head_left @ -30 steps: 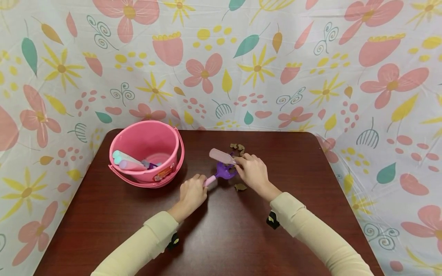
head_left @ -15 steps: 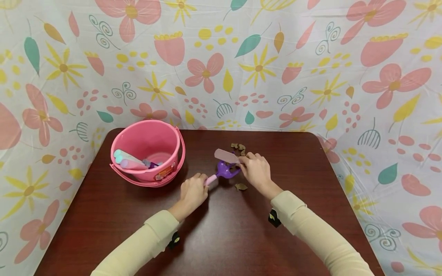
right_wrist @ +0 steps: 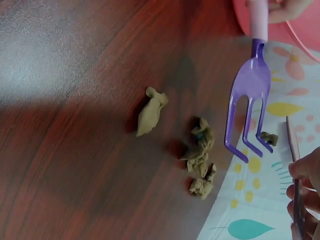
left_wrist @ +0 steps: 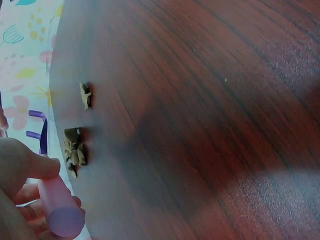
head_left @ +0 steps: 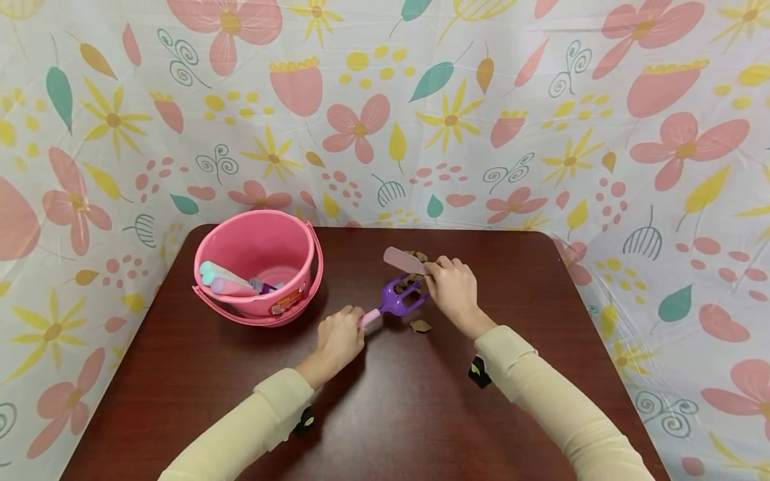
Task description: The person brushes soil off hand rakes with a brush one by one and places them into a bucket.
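My left hand (head_left: 340,337) grips the pink handle of a toy hand rake (right_wrist: 252,82), its purple tines pointing away to the right. My right hand (head_left: 454,288) pinches a flat pink paddle-shaped tool (head_left: 402,261), held just beyond the rake and seen edge-on in the right wrist view. Several brown, clay-like crumpled pieces (right_wrist: 199,152) lie on the table behind and under the rake in the head view. One small piece (right_wrist: 270,138) shows right at a rake tine. A fish-shaped piece (head_left: 420,326) lies apart, nearer to me.
A pink bucket (head_left: 265,230) stands at the back left of the dark wooden table (head_left: 385,414), its handle hanging down. Inside lean tools with pale mint and lilac handles (head_left: 225,279). A flower-patterned cloth (head_left: 529,100) hangs behind the table.
The paddle-shaped tool and right hand have shifted right and slightly away. The rake has turned a little, so its tines show more plainly. The left hand has barely moved.
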A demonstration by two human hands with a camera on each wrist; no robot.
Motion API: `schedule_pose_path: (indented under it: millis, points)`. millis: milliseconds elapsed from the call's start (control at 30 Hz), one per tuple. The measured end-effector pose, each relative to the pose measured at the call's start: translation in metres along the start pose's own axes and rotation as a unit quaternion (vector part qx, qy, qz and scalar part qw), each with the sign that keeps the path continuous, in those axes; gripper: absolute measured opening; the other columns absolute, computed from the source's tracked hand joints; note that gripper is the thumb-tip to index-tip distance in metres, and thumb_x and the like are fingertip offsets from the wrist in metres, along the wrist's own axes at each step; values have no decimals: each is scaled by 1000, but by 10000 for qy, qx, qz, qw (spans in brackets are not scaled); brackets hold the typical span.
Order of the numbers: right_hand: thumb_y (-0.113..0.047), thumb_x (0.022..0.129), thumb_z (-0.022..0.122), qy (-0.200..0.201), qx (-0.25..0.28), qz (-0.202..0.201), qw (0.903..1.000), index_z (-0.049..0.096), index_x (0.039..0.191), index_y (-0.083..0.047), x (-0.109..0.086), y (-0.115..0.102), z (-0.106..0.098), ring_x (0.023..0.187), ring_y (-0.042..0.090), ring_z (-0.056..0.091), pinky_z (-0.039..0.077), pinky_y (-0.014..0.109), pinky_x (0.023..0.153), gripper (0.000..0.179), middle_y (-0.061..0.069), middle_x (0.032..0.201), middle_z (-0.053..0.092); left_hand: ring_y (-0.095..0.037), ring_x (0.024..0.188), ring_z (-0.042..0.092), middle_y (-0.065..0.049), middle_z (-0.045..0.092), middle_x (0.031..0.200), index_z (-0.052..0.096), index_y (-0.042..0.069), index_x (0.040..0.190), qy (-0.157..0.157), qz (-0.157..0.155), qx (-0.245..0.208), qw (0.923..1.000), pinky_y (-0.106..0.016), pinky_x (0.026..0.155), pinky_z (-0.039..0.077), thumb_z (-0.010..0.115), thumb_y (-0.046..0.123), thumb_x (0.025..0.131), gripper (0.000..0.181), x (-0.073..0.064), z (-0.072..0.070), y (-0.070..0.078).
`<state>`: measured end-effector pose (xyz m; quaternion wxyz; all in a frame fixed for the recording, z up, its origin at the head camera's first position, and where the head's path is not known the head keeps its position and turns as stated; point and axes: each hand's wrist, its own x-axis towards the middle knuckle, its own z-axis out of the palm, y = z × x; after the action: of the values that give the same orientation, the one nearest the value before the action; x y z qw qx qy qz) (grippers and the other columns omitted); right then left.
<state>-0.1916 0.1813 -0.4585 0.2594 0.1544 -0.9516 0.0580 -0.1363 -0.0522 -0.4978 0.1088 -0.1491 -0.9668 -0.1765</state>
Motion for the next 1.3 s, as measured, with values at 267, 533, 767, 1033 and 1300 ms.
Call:
schedule_pose_path:
  millis: [267, 533, 767, 1033, 1300]
  points:
    - [-17, 79, 69, -85, 41, 49, 9999, 71, 97, -11, -2, 6, -1, 72, 27, 58, 47, 38, 63, 19, 6, 84, 64, -26, 61, 62, 0, 60, 75, 65, 15, 84, 112, 76, 17, 9999, -39, 50, 47, 75, 20, 70, 18, -2, 2, -1]
    - [-17, 78, 71, 18, -77, 272, 9996, 71, 97, -11, -3, 15, -2, 73, 29, 58, 47, 39, 64, 20, 7, 84, 64, -26, 62, 62, 1, 60, 76, 66, 14, 86, 20, 52, 9, 10000, -38, 50, 47, 75, 19, 70, 18, -4, 1, -2]
    - [-16, 78, 70, 58, 66, 220, 9997, 71, 97, -11, -4, 14, -5, 72, 29, 58, 47, 40, 63, 19, 7, 83, 63, -25, 62, 61, 1, 59, 75, 66, 15, 86, 38, 1, 7, 10000, -38, 50, 47, 75, 20, 70, 19, -5, 1, -3]
    - [-15, 80, 68, 129, 236, 294, 9992, 70, 98, -12, -8, 11, -3, 73, 28, 58, 46, 39, 61, 18, 7, 84, 64, -27, 62, 62, 0, 62, 77, 67, 14, 91, 122, -325, -186, 9992, -38, 50, 46, 75, 21, 71, 22, -2, 3, -7]
    - [-14, 78, 70, 382, 380, 505, 9973, 69, 98, -11, -11, 15, -1, 72, 31, 57, 45, 42, 58, 20, 9, 85, 63, -27, 62, 63, -1, 67, 82, 68, 16, 93, 123, -721, -609, 9955, -37, 49, 46, 72, 21, 73, 21, 2, 5, -12]
